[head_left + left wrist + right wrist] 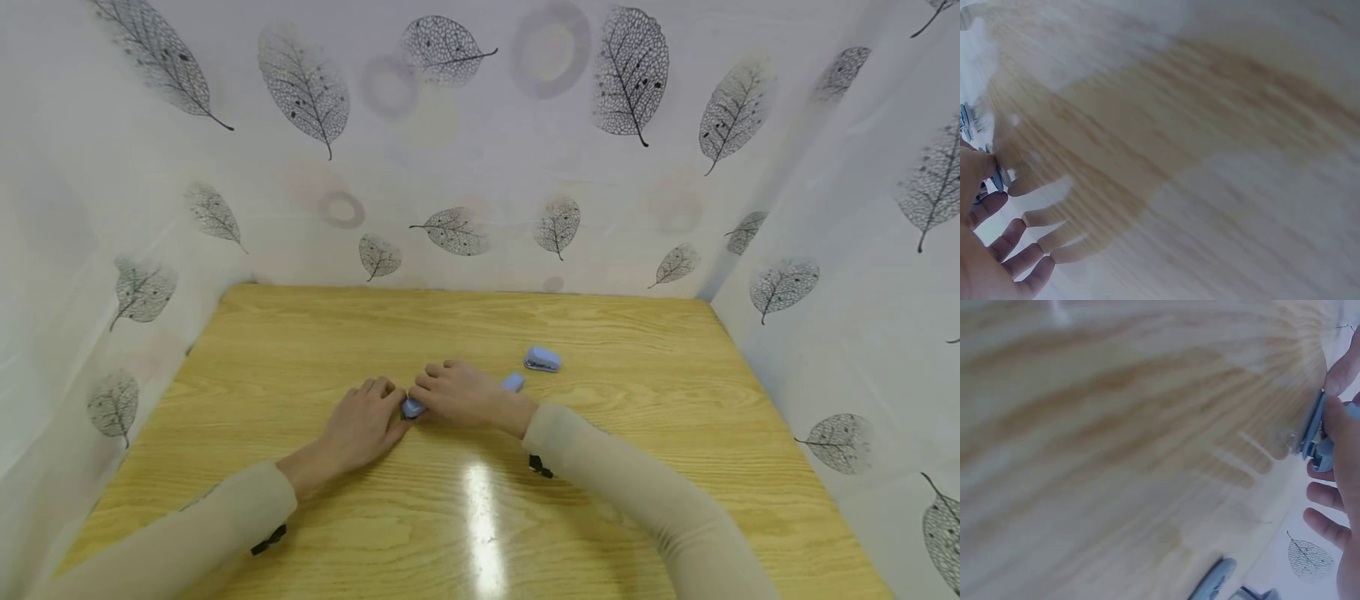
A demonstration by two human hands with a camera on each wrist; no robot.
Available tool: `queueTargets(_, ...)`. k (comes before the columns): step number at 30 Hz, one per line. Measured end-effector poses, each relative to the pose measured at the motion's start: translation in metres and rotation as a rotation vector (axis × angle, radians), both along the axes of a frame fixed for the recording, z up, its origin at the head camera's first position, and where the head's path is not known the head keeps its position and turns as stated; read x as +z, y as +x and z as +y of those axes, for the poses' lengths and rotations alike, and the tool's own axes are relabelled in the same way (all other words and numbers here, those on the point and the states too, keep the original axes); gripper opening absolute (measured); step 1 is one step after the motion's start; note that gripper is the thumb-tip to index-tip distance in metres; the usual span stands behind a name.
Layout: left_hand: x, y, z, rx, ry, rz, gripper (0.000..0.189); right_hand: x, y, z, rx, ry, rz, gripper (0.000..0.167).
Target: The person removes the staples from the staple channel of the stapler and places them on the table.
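A small light-blue stapler (413, 407) is between both hands, low over the wooden table. My left hand (363, 423) pinches its near-left end between thumb and index finger; the other fingers are spread apart in the left wrist view. From the right, my right hand (459, 395) grips the same stapler, covering much of it in the head view. In the right wrist view, the stapler (1324, 453) has its base and upper arm apart at the visible end. A second blue stapler (513, 382) shows partly behind the right wrist. The third stapler (542, 359) lies a little farther back.
The glossy wooden table (360, 517) reflects a bright streak of light near its front. White curtains (480, 175) with a leaf print enclose its back and both sides. Dark straps (540, 467) show under the sleeves at the wrists.
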State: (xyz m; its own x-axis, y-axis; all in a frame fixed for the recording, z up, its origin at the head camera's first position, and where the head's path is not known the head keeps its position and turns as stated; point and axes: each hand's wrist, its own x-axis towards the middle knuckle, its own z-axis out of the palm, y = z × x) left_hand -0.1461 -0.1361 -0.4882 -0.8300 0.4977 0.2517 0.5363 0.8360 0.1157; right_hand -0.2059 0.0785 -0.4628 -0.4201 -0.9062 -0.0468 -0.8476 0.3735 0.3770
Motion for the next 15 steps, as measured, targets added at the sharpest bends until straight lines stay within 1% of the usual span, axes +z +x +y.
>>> queueTargets(7, 0.0033, 0.0022, 0.0009, -0.006, 0.009, 0.001, 0.033, -0.0045, 0.0008, 0.0034, 0.03, -0.118, -0.044, 0.034)
queueTargets(11, 0.0041, 0.0027, 0.0019, 0.0, 0.014, -0.02, 0.034, -0.0068, 0.0008, 0.0048, 0.031, -0.143, -0.079, 0.031)
queueTargets(13, 0.004, 0.0029, 0.002, 0.002, 0.019, -0.029, 0.035, -0.007, 0.0007, 0.0054, 0.027, -0.157, -0.114, 0.031)
queueTargets(15, 0.0035, 0.0029, 0.0016, 0.002, 0.028, -0.029, 0.036, -0.0056, 0.0004, 0.0056, 0.004, -0.199, -0.171, 0.031)
